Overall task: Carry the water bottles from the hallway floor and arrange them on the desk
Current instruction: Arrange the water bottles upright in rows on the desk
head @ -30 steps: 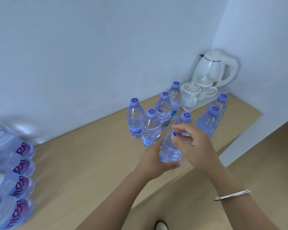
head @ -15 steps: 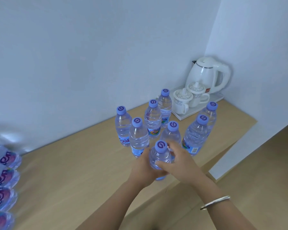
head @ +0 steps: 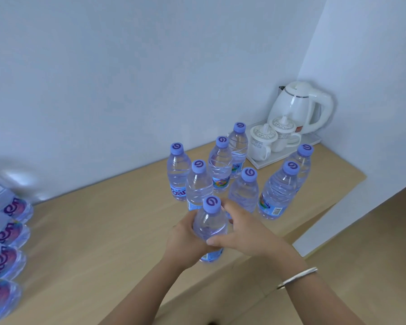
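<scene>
A clear water bottle [head: 210,225] with a purple cap stands upright on the wooden desk [head: 99,231], near its front edge. My left hand [head: 184,242] grips its lower body from the left. My right hand [head: 242,233] holds it from the right, thumb across the front. Just behind it stand several more upright bottles [head: 244,191] of the same kind in a tight cluster.
A white kettle [head: 300,106] and two white lidded cups [head: 261,143] sit on a white tray [head: 265,163] in the desk's back right corner. A pack of bottles [head: 2,233] lies at the desk's left edge. White walls close the back and right.
The held bottle went from tilted to upright on the desk in front of the cluster. My right hand slid from the cap down to the bottle's side.
</scene>
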